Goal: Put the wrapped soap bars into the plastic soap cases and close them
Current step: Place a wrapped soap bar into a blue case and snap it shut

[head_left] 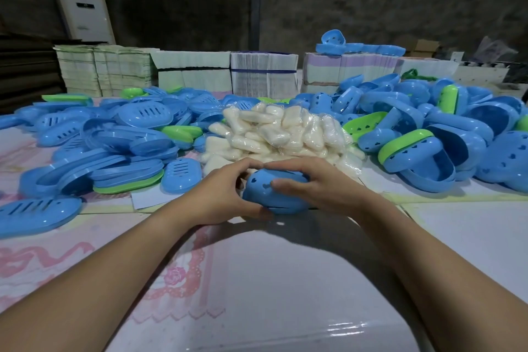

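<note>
We hold a blue soap case [275, 194] just above the worktop [285, 280], left hand [225, 194] and right hand [311, 183] curled round its ends, fingers [288, 184] clamped on it. If we squeeze unevenly, one side may stay unlatched or the case may slip toward the wrapped soap bars [274, 134].
</note>
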